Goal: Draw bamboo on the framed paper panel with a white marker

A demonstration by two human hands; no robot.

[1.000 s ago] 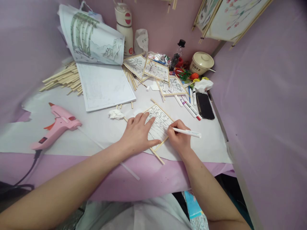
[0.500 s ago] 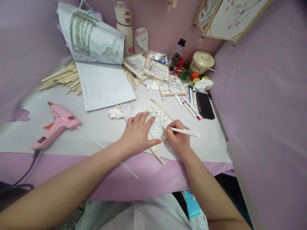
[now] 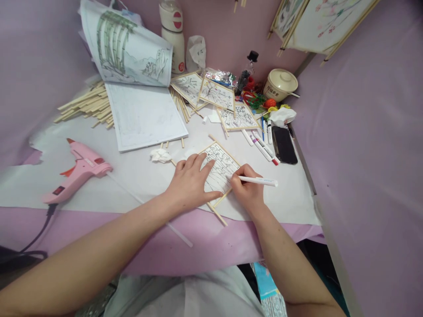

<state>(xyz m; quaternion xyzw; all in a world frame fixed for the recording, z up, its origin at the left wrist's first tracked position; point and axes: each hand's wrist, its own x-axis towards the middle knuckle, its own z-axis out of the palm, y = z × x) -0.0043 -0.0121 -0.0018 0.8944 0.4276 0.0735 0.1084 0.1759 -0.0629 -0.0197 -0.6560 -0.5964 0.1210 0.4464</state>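
White paper square in a pale wooden-stick frame [image 3: 220, 165] is lying partly beneath the left hand [image 3: 190, 182], which is resting with fingers spread; at its right edge, the right hand [image 3: 247, 187] is gripping a slim white pen [image 3: 259, 180]. Farther left, a pink plastic glue gun [image 3: 81, 169] is lying.

We see a smooth plastic pen [image 3: 259, 180], a matt paper drawing [image 3: 220, 167] edged with wooden sticks [image 3: 218, 215], a plastic glue gun [image 3: 86, 162] and a glossy phone [image 3: 284, 145].
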